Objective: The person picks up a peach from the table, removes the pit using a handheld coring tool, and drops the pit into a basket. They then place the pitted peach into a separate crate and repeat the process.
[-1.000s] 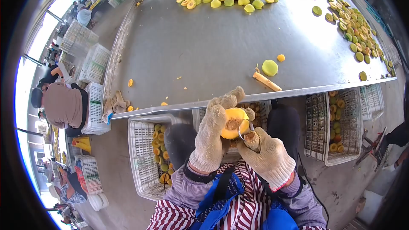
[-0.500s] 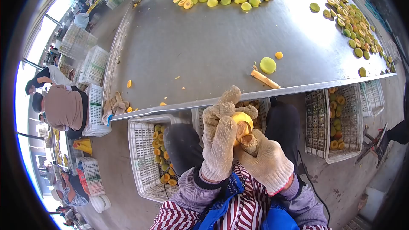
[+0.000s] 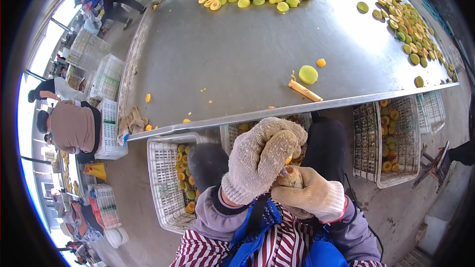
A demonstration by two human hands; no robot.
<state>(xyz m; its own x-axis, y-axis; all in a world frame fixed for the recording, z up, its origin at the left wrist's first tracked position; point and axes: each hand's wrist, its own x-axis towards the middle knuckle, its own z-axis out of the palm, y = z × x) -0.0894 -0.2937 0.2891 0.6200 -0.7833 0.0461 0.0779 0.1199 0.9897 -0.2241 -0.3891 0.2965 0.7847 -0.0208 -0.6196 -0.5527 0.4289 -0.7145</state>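
A person's gloved left hand (image 3: 260, 160) is curled tightly over a yellow fruit (image 3: 288, 159), which is hidden except for a sliver between the fingers. It is held above the lap, just below the edge of a steel table (image 3: 237, 59). The gloved right hand (image 3: 311, 195) touches it from below, fisted around a small tool (image 3: 284, 172) with only a metal tip showing. White crates (image 3: 166, 183) of cut fruit stand under the table. On it lie a green fruit half (image 3: 308, 74) and a wooden-handled knife (image 3: 306, 90).
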